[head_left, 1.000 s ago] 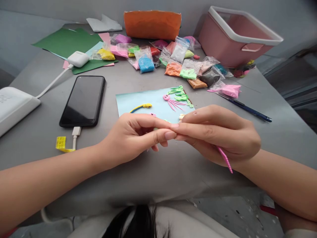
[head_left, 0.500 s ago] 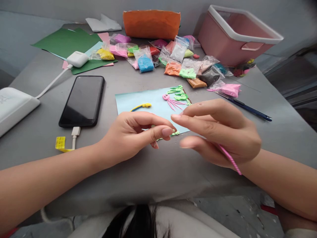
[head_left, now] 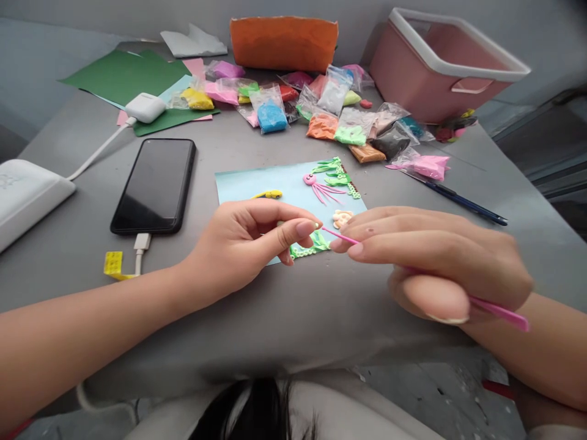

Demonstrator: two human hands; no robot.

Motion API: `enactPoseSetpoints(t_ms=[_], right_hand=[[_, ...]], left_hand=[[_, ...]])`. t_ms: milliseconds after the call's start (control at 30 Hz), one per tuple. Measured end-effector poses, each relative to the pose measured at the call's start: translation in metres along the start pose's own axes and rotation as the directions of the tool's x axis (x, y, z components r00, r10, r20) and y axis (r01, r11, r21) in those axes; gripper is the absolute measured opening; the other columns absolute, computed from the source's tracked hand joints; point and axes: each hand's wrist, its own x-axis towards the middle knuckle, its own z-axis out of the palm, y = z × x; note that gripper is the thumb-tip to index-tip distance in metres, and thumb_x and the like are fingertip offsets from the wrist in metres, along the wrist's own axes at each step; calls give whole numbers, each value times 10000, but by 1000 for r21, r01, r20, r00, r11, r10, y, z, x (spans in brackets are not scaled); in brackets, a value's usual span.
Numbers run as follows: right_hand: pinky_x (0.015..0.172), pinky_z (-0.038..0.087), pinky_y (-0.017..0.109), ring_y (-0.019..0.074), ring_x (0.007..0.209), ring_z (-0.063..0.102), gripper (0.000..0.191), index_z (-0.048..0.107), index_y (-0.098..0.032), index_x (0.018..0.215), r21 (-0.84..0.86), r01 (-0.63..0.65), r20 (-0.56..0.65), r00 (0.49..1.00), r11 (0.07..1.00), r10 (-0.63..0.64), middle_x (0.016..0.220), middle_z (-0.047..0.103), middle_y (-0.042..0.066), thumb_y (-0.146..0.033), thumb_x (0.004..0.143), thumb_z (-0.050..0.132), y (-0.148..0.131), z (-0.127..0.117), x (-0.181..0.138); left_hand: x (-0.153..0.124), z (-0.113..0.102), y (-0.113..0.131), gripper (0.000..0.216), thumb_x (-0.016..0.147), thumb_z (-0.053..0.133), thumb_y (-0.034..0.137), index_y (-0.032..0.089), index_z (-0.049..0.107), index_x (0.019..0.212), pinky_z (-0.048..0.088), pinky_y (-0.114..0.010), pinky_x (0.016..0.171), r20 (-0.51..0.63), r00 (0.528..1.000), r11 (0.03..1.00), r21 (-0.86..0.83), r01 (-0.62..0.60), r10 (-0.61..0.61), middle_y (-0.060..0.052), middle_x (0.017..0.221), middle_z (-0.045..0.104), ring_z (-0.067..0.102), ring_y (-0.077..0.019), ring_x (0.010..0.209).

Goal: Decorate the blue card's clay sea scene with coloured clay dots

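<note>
My left hand [head_left: 263, 235] is closed in a pinch above the light blue card [head_left: 247, 180], with a tiny pale bit, perhaps clay, showing at the thumb and fingertip. Between the fingers of my right hand [head_left: 440, 260] lies a thin pink modelling tool [head_left: 499, 310], its fine end pointing at the left fingertips. Clay figures decorate the card: a pink octopus [head_left: 316, 186], green seaweed [head_left: 337, 171], a cream-coloured piece [head_left: 342, 219] and a yellow creature [head_left: 270, 194] partly covered by my left hand.
Bags of coloured clay [head_left: 271, 116] lie across the back, before an orange box [head_left: 284, 46]. A pink bin [head_left: 413, 79] stands at back right, a blue pen [head_left: 463, 201] nearer. Left are a phone [head_left: 156, 183], a white power bank [head_left: 32, 198] and green paper [head_left: 114, 79].
My right hand has turned over and shifted right and down. The pink tool, which trailed from behind the palm, now points its fine end at my left fingertips. My left hand stays nearly in place.
</note>
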Motion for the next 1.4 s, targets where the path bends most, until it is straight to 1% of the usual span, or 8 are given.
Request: enactPoseSetpoints(t_ms=[67,133,400,633,967,1200,1267,1400], right_hand=[[768,673,331,194,807,767,357,643,-205,989,72,138,-19,990,988,-137,754,720,54,-446,1070,391,-1,0,6],[777,682,326,191,817,771,310,637,-175,998,95,190,-14,982,977,-190,756,723,64,-360,1077,401,-2,0,11],[758,682,315,186,788,761,297,630,-180,990,62,175,-15,985,983,-175,750,711,63,-339,1078,395,-2,-1,11],[736,669,311,191,774,755,300,640,-165,989,77,162,-27,987,984,-161,737,692,68,-332,1072,405,-2,1,11],[711,661,319,182,751,738,283,650,-162,955,63,118,-57,992,991,-115,756,705,66,-297,1066,428,-2,4,10],[645,637,336,189,693,714,314,642,-182,922,103,186,-137,976,977,-171,685,661,42,-309,1070,397,0,6,10],[583,586,311,171,612,654,335,620,-187,863,136,179,-111,980,975,-164,634,606,32,-282,1074,378,1,5,11],[524,490,265,123,524,529,324,550,-192,819,286,151,69,982,946,-178,605,522,1,-251,1076,361,10,6,11]], left_hand=[[0,0,0,239,835,793,424,188,813,866,579,-173,543,6,1000,1000,0,-10,10,-20,824,791,627,-86,590],[0,0,1,252,835,792,434,185,812,865,580,-173,548,4,1000,1000,5,-14,14,-20,821,792,629,-85,589],[1,1,0,223,839,790,409,190,813,874,581,-189,544,5,1000,1000,8,-3,3,-33,823,794,649,-108,614],[1,2,1,215,867,758,405,198,811,850,591,-192,574,65,998,1000,19,-25,24,-40,878,805,715,-151,746],[2,1,2,212,878,739,372,177,794,814,608,-213,577,33,999,998,63,-7,5,-41,823,793,700,-141,670],[1,0,1,213,891,727,369,174,811,887,599,-214,582,26,1000,997,76,4,-6,-41,827,792,685,-129,658],[1,0,1,215,896,722,369,173,811,878,586,-193,565,8,1000,998,69,1,-1,-39,839,793,674,-117,648],[1,-1,0,263,908,711,421,178,810,933,574,-180,565,-27,999,997,72,19,-17,-25,794,772,643,-93,592]])
